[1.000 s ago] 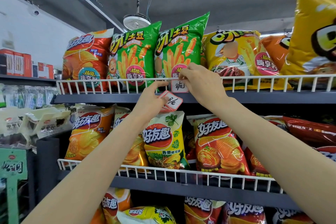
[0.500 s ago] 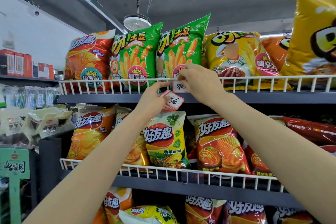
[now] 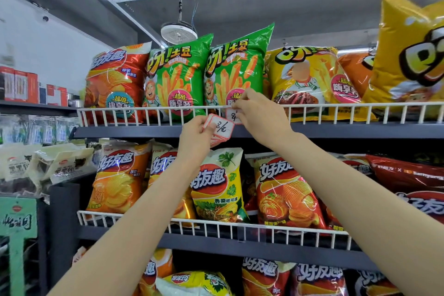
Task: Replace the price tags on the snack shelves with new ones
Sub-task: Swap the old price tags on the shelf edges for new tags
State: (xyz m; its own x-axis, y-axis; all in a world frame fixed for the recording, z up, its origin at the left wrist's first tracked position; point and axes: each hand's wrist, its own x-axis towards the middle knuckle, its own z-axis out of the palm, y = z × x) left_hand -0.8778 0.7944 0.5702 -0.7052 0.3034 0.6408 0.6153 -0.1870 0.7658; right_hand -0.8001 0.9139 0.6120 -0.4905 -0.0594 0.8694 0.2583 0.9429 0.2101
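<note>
A white price tag (image 3: 231,115) with handwriting hangs on the white wire rail (image 3: 336,106) of the top shelf, below the green chip bags (image 3: 236,67). My right hand (image 3: 260,116) pinches this tag at its top and right side and hides part of it. Just left and lower, my left hand (image 3: 195,136) holds a small stack of red-bordered price tags (image 3: 219,128), the front one marked by hand. The stack sits in front of the dark shelf edge (image 3: 360,130).
Chip bags fill the top shelf, the middle shelf (image 3: 216,190) and the lowest one. A second wire rail (image 3: 264,229) fronts the middle shelf. To the left stand another rack with pale packets (image 3: 60,163) and a green sign (image 3: 18,221).
My left hand has lifted the tag stack up and slightly right, closer to the rail tag. My right hand stays on the hanging tag, covering more of it.
</note>
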